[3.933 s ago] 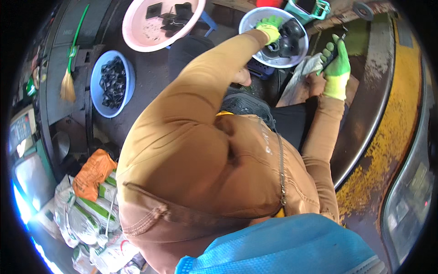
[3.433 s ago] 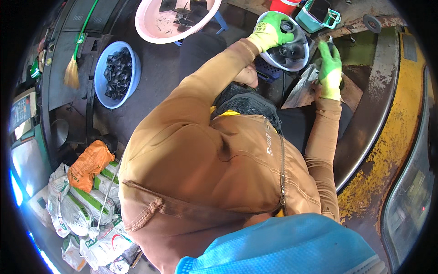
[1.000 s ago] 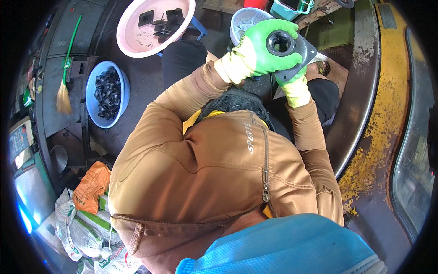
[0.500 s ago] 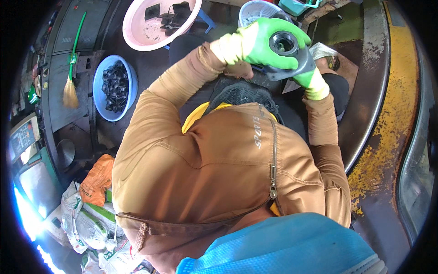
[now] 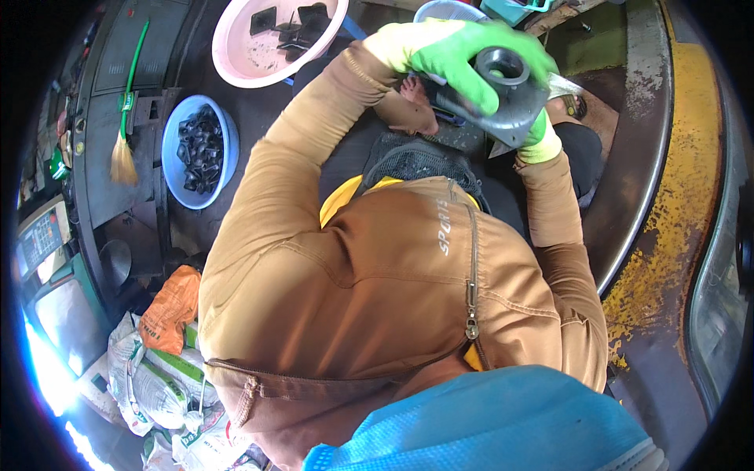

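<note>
A dark grey-black moulded part [image 5: 510, 118], with a round hollow collar on a flat, square-cornered flange, is held up in front of me. My left hand [image 5: 459, 63], in a green glove with a pale yellow cuff, curls around the collar, thumb on the near side; its far fingers are smeared by motion. From below and to the right, my right hand [image 5: 540, 137], gloved the same way, grips the flange. Most of its fingers are hidden behind the part.
A pink basin [image 5: 228, 59] with several black pieces stands far left of my hands. Nearer the left is a blue basin [image 5: 231, 149] full of small black parts. A broom [image 5: 123, 157] leans by grey cabinets. Yellow worn metal [image 5: 675, 196] runs along the right.
The part has tilted and shifted slightly right, so its collar and flange show more from the side. My left hand has moved right with it, its fingers shifting around the collar.
</note>
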Demonstrator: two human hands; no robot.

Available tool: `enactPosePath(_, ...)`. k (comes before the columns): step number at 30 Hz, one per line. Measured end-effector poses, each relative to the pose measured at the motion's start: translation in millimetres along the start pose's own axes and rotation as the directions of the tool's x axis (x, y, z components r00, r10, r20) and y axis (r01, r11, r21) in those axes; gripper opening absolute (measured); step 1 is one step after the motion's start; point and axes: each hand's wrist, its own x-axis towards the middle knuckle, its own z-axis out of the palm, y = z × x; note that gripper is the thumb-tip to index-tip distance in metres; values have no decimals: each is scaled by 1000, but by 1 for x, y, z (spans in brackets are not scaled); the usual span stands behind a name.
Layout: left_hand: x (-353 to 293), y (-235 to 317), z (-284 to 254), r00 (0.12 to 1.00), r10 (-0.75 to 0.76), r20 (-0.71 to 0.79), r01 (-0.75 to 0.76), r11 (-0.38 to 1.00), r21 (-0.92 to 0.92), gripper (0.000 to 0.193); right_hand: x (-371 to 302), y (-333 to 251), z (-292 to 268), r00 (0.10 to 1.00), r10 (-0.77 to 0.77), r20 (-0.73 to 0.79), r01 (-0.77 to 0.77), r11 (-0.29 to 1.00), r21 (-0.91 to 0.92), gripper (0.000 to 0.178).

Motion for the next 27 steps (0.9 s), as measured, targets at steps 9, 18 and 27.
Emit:
enactPosePath(9,7,-32,58,667,124,-735,-60,992,113,49,22,-5,17,890,86,-448,-83,996,28,40)
enactPosePath(18,-3,-6,42,844,35,-536,20,995,97,44,13,-21,-2,973,85,-213,-40,978,207,54)
enactPosePath(27,-14,1,29,976,-36,-216,27,998,-48,41,-10,4,-4,950,235,205,-311,707,635,69)
